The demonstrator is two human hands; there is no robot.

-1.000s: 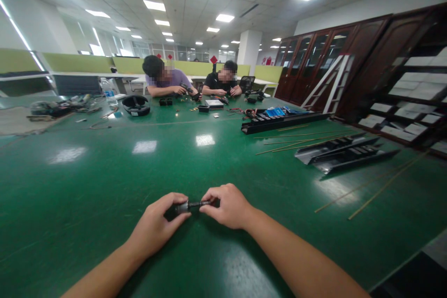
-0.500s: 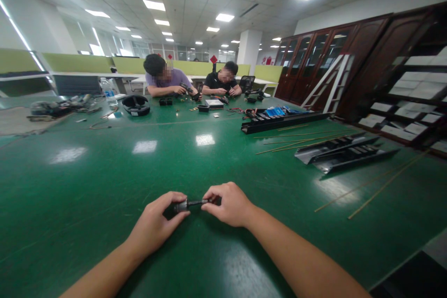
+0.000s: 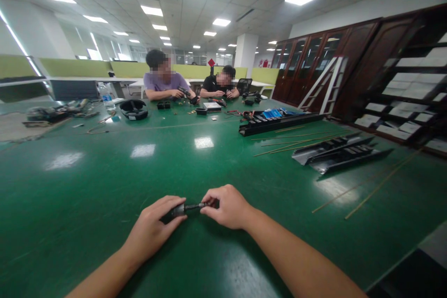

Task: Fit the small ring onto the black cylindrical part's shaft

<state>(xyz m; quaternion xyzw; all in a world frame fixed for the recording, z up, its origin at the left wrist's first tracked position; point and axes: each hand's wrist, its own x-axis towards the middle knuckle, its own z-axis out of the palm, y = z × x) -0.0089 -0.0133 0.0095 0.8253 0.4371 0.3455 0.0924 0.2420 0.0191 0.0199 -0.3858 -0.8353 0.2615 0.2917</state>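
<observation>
My left hand [image 3: 153,223] is closed round a short dark grey cylinder [image 3: 179,210], thumb below it and fingers above. A thin dark rod [image 3: 193,206] extends from the cylinder's right end, lying roughly level. At its far end, the fingertips of my right hand [image 3: 225,206] pinch the rod. A small dark piece shows between those fingers, but its shape is mostly hidden. Both hands are low over the near part of the green table [image 3: 104,172]. The exact kind of part cannot be made out.
Black metal channels [image 3: 338,156] and thin brass-coloured rods [image 3: 279,149] lie to the right. A black headset [image 3: 133,109] rests at the far left. Two people [image 3: 164,79] sit across the table, handling dark parts. A ladder [image 3: 323,86] leans by the cabinets.
My left hand has shifted slightly left and down with the cylinder; the right hand keeps its pinch. Across the table, the person in purple has raised their head.
</observation>
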